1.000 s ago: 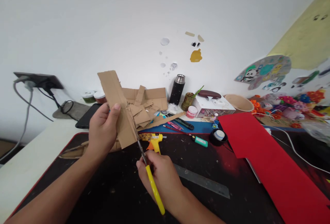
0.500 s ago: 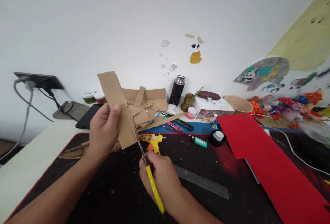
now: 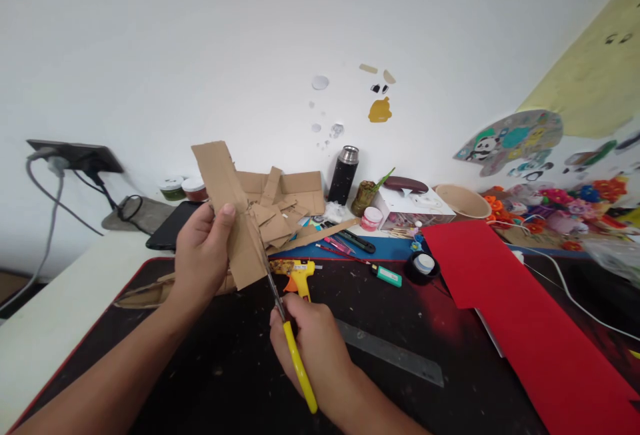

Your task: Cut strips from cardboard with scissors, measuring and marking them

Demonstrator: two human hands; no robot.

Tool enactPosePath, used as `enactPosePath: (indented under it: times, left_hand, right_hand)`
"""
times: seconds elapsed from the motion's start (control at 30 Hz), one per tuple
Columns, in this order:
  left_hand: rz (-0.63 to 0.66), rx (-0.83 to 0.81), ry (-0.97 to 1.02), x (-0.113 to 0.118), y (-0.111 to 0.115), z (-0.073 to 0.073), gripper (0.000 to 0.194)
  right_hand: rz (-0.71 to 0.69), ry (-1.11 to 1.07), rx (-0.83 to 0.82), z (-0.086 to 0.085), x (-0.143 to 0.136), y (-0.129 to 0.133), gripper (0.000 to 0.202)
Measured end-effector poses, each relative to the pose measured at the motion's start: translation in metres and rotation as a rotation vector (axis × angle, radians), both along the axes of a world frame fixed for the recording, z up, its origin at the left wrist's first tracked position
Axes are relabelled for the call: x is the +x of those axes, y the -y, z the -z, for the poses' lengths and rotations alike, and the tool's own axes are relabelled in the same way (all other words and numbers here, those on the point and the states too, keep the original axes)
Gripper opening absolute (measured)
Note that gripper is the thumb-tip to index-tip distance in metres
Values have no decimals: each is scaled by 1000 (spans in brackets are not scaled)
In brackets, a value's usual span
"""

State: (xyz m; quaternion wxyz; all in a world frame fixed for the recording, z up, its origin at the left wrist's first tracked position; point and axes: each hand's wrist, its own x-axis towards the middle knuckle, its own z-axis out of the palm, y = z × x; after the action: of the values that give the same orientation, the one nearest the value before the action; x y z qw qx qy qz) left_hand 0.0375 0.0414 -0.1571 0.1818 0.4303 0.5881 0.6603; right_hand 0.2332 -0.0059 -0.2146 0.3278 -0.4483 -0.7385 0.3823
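My left hand (image 3: 203, 251) pinches a strip of brown cardboard (image 3: 247, 251) between thumb and fingers, holding it tilted above the desk. My right hand (image 3: 315, 348) is wrapped round yellow-handled scissors (image 3: 299, 365). Their blades lie along the right edge of the strip, pointing up and away from me. Part of the scissors' handle is hidden by my fingers. Just behind the blades, a yellow glue gun (image 3: 300, 275) lies on the dark mat (image 3: 225, 368). A pile of cardboard scraps (image 3: 280, 218) sits beyond the strip.
A metal ruler (image 3: 393, 351) lies right of my right hand. Large red card (image 3: 520, 315) covers the right side. Toward the wall stand a black flask (image 3: 343, 175), a pink-lidded jar (image 3: 371, 218) and a white box (image 3: 413, 207). A green lighter (image 3: 387, 275) and a box cutter (image 3: 357, 240) lie mid-desk.
The cardboard strip's upper end has shifted very slightly to the right and down with my left hand. My right hand and the scissors hold nearly the same place.
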Motion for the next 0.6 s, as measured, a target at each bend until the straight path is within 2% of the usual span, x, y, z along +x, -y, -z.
enactPosePath:
  times: [0.13, 0.33, 0.5, 0.6]
  left_hand:
    - [15, 28, 65, 2, 2, -4, 38]
    - [17, -10, 8, -3, 1, -3, 40]
    - [-4, -23, -43, -6, 0, -4, 39]
    - [7, -34, -69, -1, 3, -9, 36]
  right_hand:
    - [-47, -64, -47, -7, 4, -2, 22]
    - [-191, -114, -69, -21, 15, -3, 24]
    - [-190, -146, -116, -13, 17, -6, 36]
    - [-244, -227, -236, -9, 17, -7, 52]
